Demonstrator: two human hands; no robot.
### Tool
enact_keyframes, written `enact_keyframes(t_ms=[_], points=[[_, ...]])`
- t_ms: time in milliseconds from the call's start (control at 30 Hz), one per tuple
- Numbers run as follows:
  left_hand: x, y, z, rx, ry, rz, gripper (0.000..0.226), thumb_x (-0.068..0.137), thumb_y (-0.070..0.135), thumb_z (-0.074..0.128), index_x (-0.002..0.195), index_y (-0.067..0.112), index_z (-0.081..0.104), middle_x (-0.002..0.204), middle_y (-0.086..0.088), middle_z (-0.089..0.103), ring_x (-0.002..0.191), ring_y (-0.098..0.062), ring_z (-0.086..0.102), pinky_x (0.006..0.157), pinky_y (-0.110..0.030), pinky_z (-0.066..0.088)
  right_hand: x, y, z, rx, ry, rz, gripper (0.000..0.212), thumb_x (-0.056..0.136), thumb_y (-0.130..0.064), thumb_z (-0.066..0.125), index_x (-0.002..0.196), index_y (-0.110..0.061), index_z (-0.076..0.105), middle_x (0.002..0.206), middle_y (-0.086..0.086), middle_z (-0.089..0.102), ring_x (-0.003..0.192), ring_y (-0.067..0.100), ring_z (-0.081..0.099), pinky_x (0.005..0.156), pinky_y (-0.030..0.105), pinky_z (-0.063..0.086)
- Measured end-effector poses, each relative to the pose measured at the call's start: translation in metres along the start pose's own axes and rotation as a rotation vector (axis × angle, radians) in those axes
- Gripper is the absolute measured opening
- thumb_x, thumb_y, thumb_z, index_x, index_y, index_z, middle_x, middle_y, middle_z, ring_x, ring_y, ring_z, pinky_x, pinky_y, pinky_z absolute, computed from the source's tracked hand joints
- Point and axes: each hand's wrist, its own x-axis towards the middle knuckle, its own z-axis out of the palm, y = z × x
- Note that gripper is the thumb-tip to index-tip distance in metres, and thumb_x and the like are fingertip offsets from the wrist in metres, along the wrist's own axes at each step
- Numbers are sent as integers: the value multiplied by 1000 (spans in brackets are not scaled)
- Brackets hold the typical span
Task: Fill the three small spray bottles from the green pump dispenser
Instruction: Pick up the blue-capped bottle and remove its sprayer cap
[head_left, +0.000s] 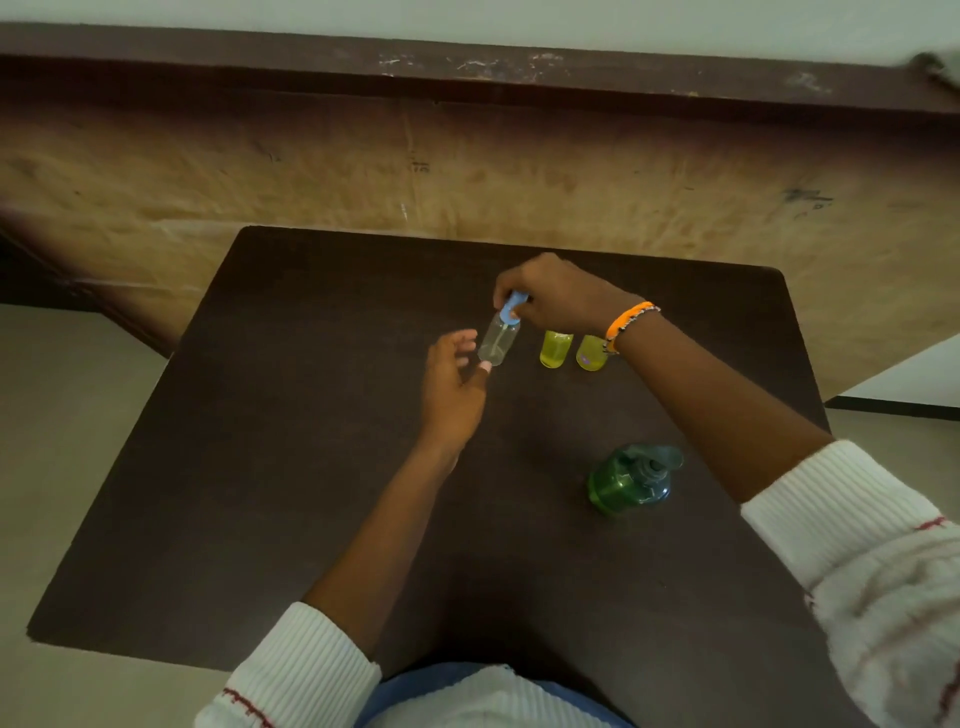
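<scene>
A clear small spray bottle (498, 340) with a blue spray cap (511, 309) stands tilted near the middle of the dark table (291, 467). My right hand (561, 296) grips that blue cap from above. My left hand (452, 384) hovers open just left of the bottle, fingers spread, thumb tip near its base. Two more small bottles with yellow-green liquid, one (556, 349) beside the other (591, 353), stand right of it, tops hidden by my right wrist. The green pump dispenser (631, 480) stands nearer to me on the right.
A worn wooden panel (467, 171) rises behind the table's far edge. Pale floor (62, 415) shows on the left. My white ribbed sleeves (857, 545) cover both forearms near the front edge. An orange bracelet (626, 322) sits on my right wrist.
</scene>
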Motion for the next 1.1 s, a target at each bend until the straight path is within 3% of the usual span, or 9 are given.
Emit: enact_keyframes(t_ms=[100, 233, 400, 533, 633, 733, 800, 1000, 1100], points=[[-1, 12, 0, 34, -52, 100, 45, 84, 14, 67, 125, 18, 49, 128, 5, 50, 115, -6, 46, 93, -22, 40, -24, -19, -23, 125, 62, -47, 15, 92, -12, 59, 103, -8, 67, 101, 3, 67, 85, 13, 54, 67, 21, 37], [-13, 33, 0, -82, -126, 157, 34, 83, 10, 68, 115, 11, 58, 105, 2, 64, 89, 3, 61, 80, -28, 50, -59, -41, -36, 229, 197, -20, 13, 95, -16, 59, 100, -8, 66, 89, -1, 61, 74, 11, 51, 62, 11, 34], [-29, 44, 0, -76, -125, 253, 36, 77, 11, 74, 111, 14, 63, 101, 3, 69, 91, -5, 65, 80, -30, 52, -92, -58, -25, 478, 469, 242, 24, 89, -36, 68, 86, -13, 63, 76, 6, 67, 64, 15, 60, 58, 26, 45], [-42, 52, 1, -55, -155, 309, 34, 72, 15, 79, 103, 15, 67, 94, 3, 71, 86, -11, 67, 73, -34, 55, -106, -69, -16, 597, 551, 432, 34, 81, -44, 74, 71, -16, 59, 61, -3, 58, 49, 1, 53, 49, 12, 38], [-50, 60, 0, -135, -289, 287, 22, 76, 15, 76, 95, 25, 68, 89, 4, 72, 82, -14, 69, 77, -40, 57, -114, -71, -21, 619, 538, 452, 35, 83, -37, 73, 65, -15, 53, 59, -2, 50, 51, 2, 44, 50, 14, 33], [-56, 67, -2, -214, -429, 219, 15, 83, 9, 68, 92, 21, 68, 83, -1, 71, 70, -12, 67, 71, -31, 56, -120, -69, -27, 728, 465, 453, 33, 84, -33, 73, 67, -14, 52, 64, 5, 52, 62, 16, 48, 58, 31, 39], [-60, 72, -5, -225, -500, 202, 11, 86, 10, 63, 93, 18, 67, 81, -5, 70, 65, -12, 66, 65, -26, 56, -125, -70, -30, 760, 444, 449, 32, 85, -31, 72, 67, -15, 51, 65, 5, 51, 63, 18, 47, 60, 34, 39], [-74, 75, -10, -483, -777, 41, 34, 93, 36, 44, 101, 9, 63, 70, 0, 65, 51, -9, 58, 57, -26, 55, -149, -79, -47, 942, 283, 205, 21, 93, -23, 62, 77, -11, 55, 57, -1, 53, 50, 2, 46, 53, 14, 38], [-72, 76, -13, -469, -827, 50, 34, 89, 32, 45, 108, 9, 62, 75, 0, 65, 55, -11, 59, 65, -31, 57, -160, -73, -54, 988, 238, 87, 11, 84, -21, 68, 89, -12, 62, 73, 1, 57, 59, 1, 51, 55, 12, 38]])
